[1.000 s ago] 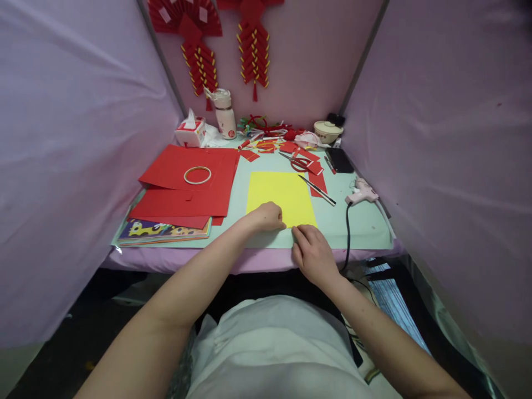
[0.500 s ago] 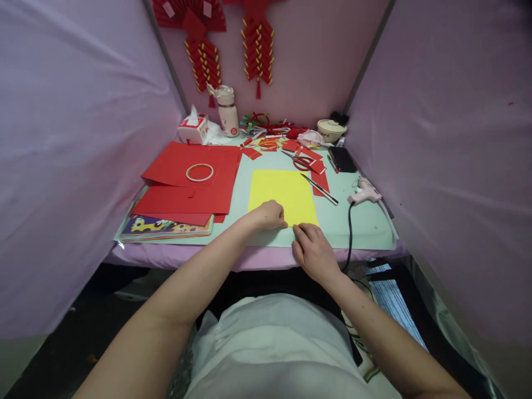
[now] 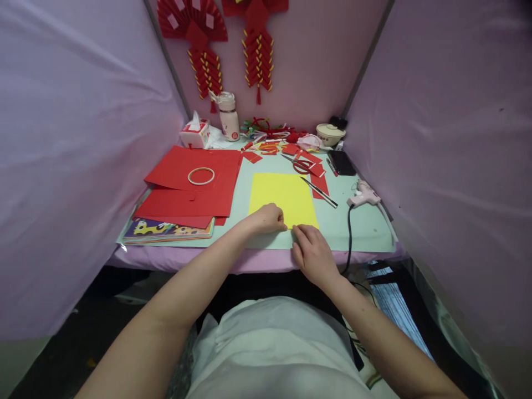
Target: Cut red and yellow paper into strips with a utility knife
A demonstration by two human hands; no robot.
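A sheet of yellow paper (image 3: pixel 282 191) lies flat on the pale green table mat. My left hand (image 3: pixel 269 218) is closed at the paper's near edge, its fingers curled down and pressed on the sheet. Close to its right, my right hand (image 3: pixel 313 248) has its bent fingertips at the same edge, near the right corner. The fingertips of both hands almost meet, and what lies under them is partly hidden. A utility-knife-like slim tool (image 3: pixel 320 193) touches the sheet's upper right side. Beyond it are red-handled scissors (image 3: pixel 302 166).
Red paper sheets (image 3: pixel 187 199) lie at left under a roll of tape (image 3: pixel 201 176), above a colourful pad (image 3: pixel 166 230). A glue gun (image 3: pixel 364 194) with a hanging cord rests at right. A phone (image 3: pixel 341 163), bottle (image 3: pixel 229 117), tissue box (image 3: pixel 195 134) and lidded bowl (image 3: pixel 330 134) stand behind.
The view has tipped up slightly, so the table's things sit a little lower in it. Both hands stay at the yellow paper's near edge, with barely any movement.
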